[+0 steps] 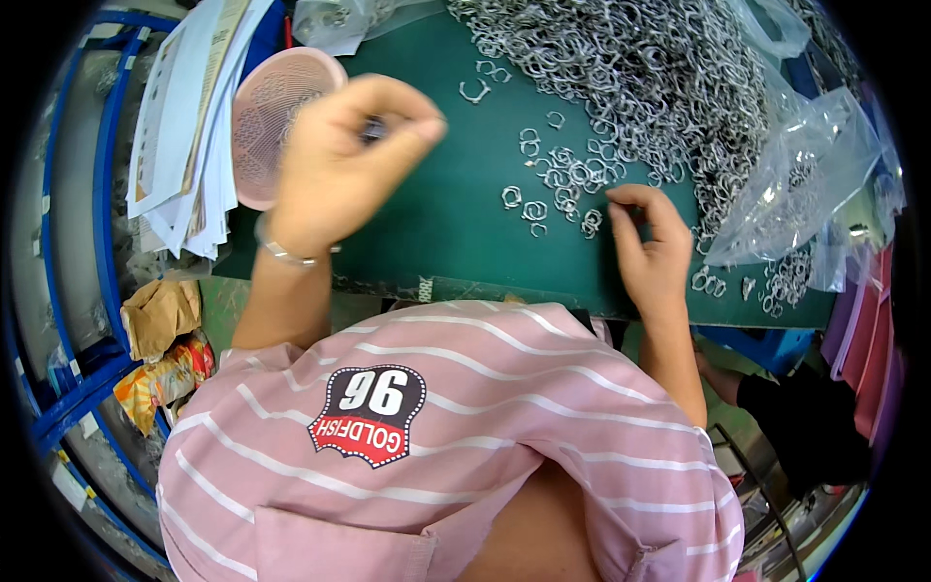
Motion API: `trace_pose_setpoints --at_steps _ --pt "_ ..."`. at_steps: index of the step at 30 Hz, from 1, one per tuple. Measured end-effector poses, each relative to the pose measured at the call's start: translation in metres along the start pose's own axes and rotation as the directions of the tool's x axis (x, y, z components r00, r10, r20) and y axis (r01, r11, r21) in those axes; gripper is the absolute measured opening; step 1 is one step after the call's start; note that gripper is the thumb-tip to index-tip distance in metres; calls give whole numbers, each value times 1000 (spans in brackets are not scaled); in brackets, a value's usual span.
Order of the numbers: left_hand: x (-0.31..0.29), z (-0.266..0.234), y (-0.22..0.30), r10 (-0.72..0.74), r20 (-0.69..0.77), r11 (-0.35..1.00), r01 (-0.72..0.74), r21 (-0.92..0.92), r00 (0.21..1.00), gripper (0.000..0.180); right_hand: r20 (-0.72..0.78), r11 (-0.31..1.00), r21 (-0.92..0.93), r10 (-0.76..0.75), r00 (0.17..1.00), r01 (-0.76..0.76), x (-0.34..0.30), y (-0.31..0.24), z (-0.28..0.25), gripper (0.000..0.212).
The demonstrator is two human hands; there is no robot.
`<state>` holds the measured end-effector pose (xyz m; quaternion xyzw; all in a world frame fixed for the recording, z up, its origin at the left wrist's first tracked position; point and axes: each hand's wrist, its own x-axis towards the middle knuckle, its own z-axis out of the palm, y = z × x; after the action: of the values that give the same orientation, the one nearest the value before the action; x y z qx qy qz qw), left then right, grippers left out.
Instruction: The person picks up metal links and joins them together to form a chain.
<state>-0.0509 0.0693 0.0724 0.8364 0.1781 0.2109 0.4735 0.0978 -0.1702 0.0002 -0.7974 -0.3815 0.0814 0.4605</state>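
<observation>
My left hand (339, 160) is raised over the green table top (436, 204), its fingers pinched on a small dark metal piece (372, 129). My right hand (648, 242) rests on the table further right, fingertips curled at the edge of a small scatter of silver metal rings (558, 184). Whether it holds a ring I cannot tell. A large heap of the same rings (630, 68) covers the table behind both hands.
A round pink perforated dish (267, 112) stands left of my left hand, beside a stack of papers (189, 116). Clear plastic bags (805, 175) holding more rings lie at the right. Blue shelving (78, 291) and crumpled wrappers (160, 339) are at the left.
</observation>
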Motion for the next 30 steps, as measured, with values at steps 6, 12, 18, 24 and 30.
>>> trace_pose_setpoints --at_steps 6,12,18,24,30 --pt "-1 90 -32 69 354 988 -112 102 933 16 116 975 -82 -196 974 207 -9 -1 9 18" --pt "-4 101 -43 93 320 972 -156 177 943 11 30 950 -233 -206 978 207 5 -2 24 16" --pt "-6 84 -40 26 295 983 -79 168 955 10 45 943 -227 -239 970 243 10 1 30 17" --pt "-12 99 -33 144 321 978 -185 100 936 15 141 885 -314 -313 939 342 10 0 19 17" --pt "-12 112 -38 186 353 950 -259 173 917 16 -38 932 -262 -267 963 249 5 15 4 17"
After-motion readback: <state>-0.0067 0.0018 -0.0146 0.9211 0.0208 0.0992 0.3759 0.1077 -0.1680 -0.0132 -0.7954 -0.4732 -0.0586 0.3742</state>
